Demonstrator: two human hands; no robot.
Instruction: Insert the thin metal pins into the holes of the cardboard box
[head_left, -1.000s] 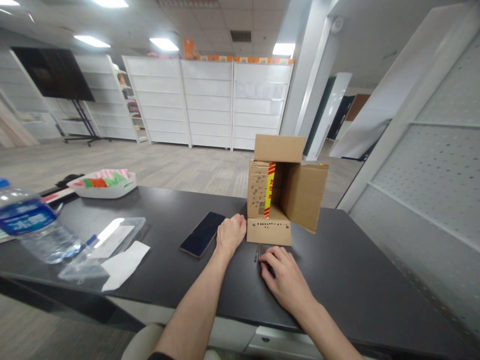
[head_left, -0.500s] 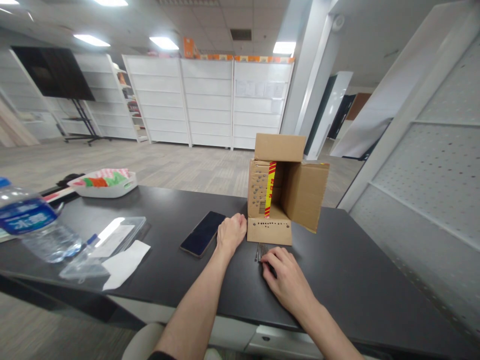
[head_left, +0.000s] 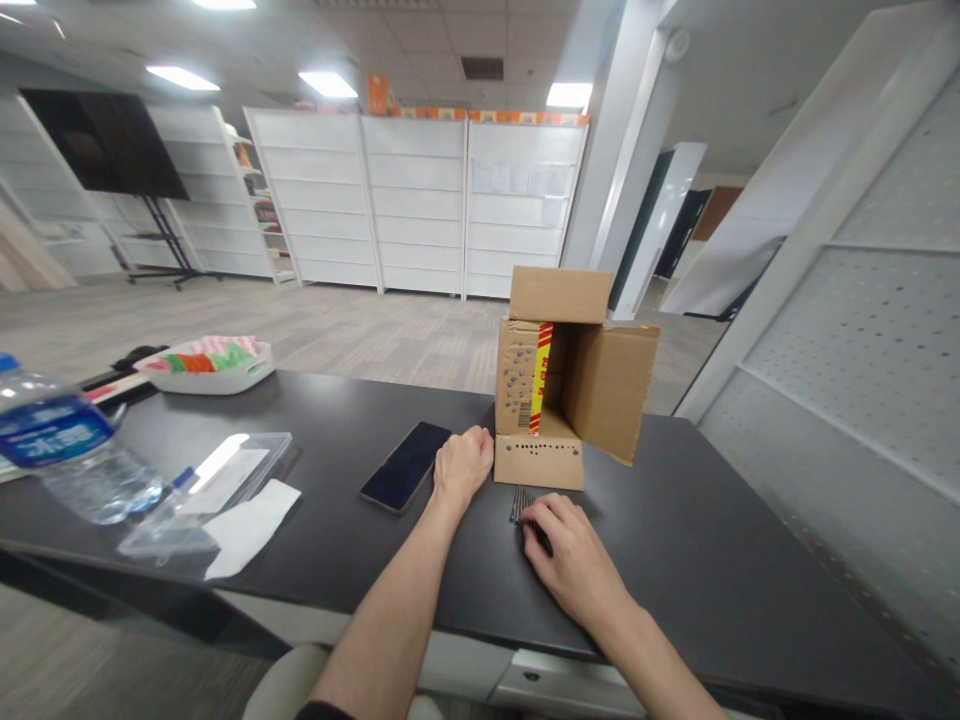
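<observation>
My left hand (head_left: 463, 466) is closed in a fist on the table, between the phone (head_left: 406, 468) and the lower left corner of an open cardboard box (head_left: 538, 462). Whatever it may hold is hidden. My right hand (head_left: 562, 540) rests in front of the box, its fingers curled and fingertips on a small row of thin metal nails (head_left: 517, 504). Part of the row is under the fingers. Round metal heads stud the box's left flap, and the front flap has a line of small holes with a few heads. Yellow-and-red tape runs down the box.
The black table (head_left: 720, 530) carries a water bottle (head_left: 67, 440), a clear plastic case (head_left: 244, 470), a piece of white paper (head_left: 255, 530) and a white tray (head_left: 225, 380) of colourful items on the left. A perforated panel (head_left: 862, 400) stands along the right side.
My right fingers have shifted slightly, and the nails at the left of the row lie closer together. My left hand and the box have stayed put.
</observation>
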